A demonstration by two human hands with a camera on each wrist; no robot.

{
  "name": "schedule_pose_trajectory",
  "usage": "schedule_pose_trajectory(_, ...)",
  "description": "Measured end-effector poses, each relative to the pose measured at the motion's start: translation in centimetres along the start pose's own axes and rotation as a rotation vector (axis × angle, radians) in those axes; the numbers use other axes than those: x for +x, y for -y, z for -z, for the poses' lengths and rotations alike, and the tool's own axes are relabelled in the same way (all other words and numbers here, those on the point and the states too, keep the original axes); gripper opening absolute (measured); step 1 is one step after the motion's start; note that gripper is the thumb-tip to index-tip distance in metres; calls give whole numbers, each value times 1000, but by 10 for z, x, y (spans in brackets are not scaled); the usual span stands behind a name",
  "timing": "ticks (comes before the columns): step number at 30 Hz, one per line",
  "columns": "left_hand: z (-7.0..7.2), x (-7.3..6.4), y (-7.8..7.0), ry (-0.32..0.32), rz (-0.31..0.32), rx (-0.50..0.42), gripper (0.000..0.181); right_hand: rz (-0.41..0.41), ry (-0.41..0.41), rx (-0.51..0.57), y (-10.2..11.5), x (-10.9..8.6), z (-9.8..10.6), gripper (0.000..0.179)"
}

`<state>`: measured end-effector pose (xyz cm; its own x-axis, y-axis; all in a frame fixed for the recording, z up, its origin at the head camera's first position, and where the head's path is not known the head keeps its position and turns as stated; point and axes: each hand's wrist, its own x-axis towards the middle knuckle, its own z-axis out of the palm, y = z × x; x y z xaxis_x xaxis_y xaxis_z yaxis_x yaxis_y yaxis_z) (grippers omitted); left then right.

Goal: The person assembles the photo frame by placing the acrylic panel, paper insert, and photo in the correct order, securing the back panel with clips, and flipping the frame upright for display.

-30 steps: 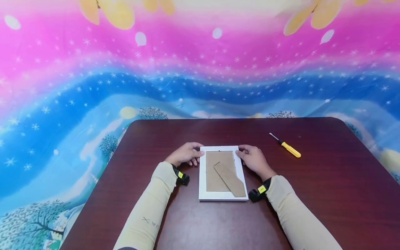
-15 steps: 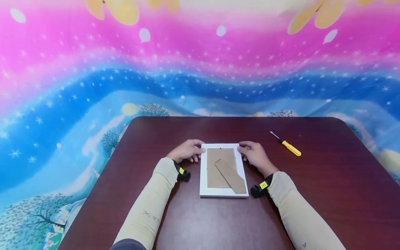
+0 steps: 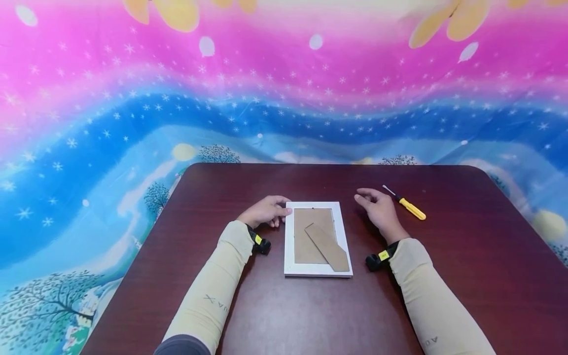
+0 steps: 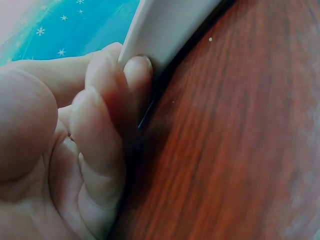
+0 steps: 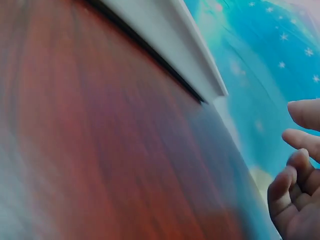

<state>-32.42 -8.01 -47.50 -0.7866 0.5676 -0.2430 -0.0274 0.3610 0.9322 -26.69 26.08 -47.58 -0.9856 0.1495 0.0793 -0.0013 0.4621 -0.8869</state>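
Note:
A white picture frame (image 3: 290,241) lies back side up on the table, its brown backing board (image 3: 306,246) and slanted stand leg (image 3: 326,246) showing. At its upper left corner my left hand (image 3: 266,211) grips the edge, thumb on top. The left wrist view shows the fingertips of that hand (image 4: 95,120) against the white side of the frame (image 4: 165,30). Off to the right of the frame, my right hand (image 3: 378,209) holds nothing, its fingers loosely bent. Just beyond it lies a screwdriver (image 3: 411,208) with a yellow handle. In the right wrist view, a gap separates the fingers (image 5: 304,115) from the frame (image 5: 160,37).
The dark red wooden table (image 3: 213,187) has rounded far corners. Behind it hangs a pink and blue printed cloth (image 3: 284,108) with snowflakes and trees. Black cameras sit on the left wrist (image 3: 261,243) and right wrist (image 3: 379,259).
My right hand has let go of the frame's upper right corner and moved right, toward the screwdriver. My left hand keeps its grip on the frame. The head view has shifted slightly.

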Motion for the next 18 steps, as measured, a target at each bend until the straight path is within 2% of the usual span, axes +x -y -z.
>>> schedule_pose_trajectory(10, 0, -2, 1, 9, 7, -11, 43, -3, -118, -56, -9, 0, 21, 53)
schedule_pose_trajectory(18, 2, 1, 3, 6, 9, -16, 44, 53, -230, -253, -17, 3, 47, 51)
